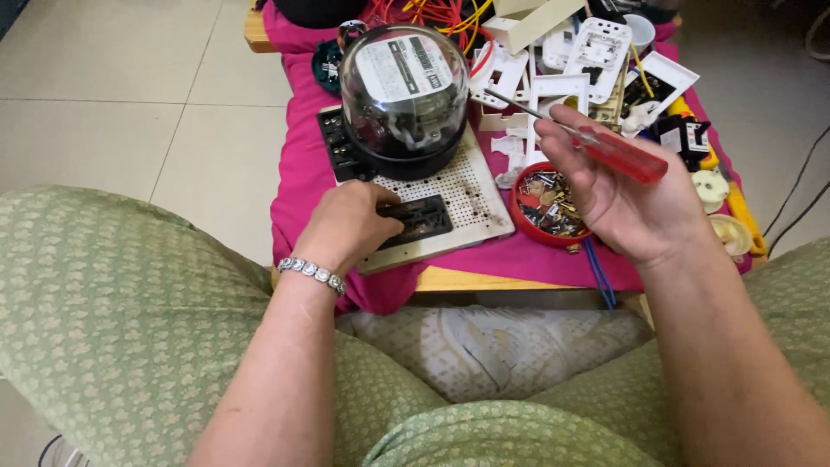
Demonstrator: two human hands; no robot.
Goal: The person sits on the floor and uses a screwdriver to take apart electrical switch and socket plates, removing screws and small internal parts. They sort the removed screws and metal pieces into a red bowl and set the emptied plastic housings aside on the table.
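Left hand (346,227) presses the black switch plate (417,219) below the meter (403,99); right hand (618,195), grip closed on the red screwdriver (596,145), likely must bring its tip down to a plate screw.

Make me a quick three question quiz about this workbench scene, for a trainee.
1. True or false: the right hand holds a red-handled screwdriver.
2. What does the left hand rest on? A) the red dish B) the black part on the perforated board C) the yellow wires
3. Fill in: the meter has a clear ____ cover.

Key
1. True; its shaft points up and left, towards the meter.
2. B; the fingers press the black part on the board, not the red dish of small metal bits.
3. Dome.
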